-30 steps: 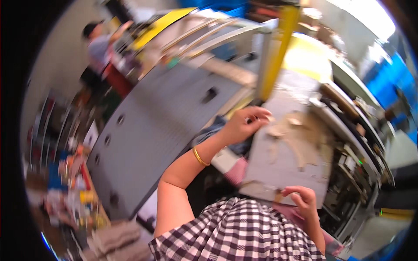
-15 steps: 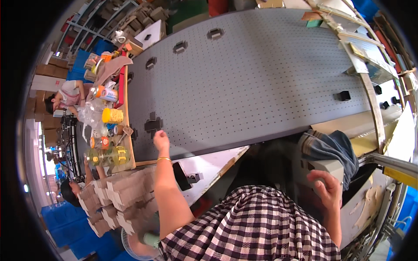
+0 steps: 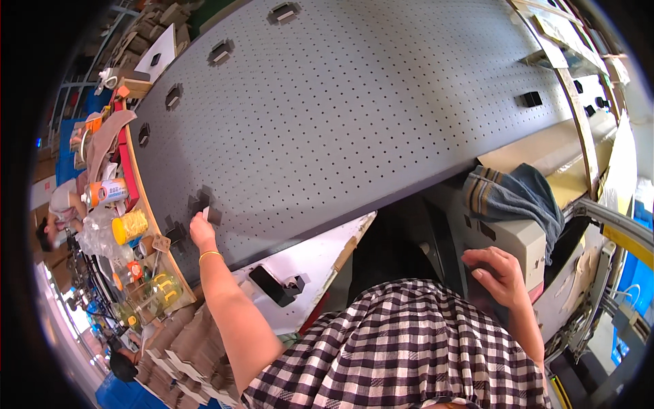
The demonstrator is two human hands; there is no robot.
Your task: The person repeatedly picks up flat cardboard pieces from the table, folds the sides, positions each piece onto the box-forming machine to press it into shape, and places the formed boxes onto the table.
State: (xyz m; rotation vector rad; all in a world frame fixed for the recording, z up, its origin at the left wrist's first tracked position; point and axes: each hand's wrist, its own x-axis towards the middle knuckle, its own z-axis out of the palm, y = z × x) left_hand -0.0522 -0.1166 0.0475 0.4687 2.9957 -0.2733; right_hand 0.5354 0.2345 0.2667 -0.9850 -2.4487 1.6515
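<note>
Single head-worn fisheye view, steeply downward and close over the grey perforated table (image 3: 381, 116).

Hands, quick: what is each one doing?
Left hand: closed, pinching a small white piece on the grey perforated metal table.
Right hand: curled, holding nothing visible.

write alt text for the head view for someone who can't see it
A person's left hand reaches to a small black block on a grey perforated table, while the right hand rests on a beige machine beside a folded towel.
</note>
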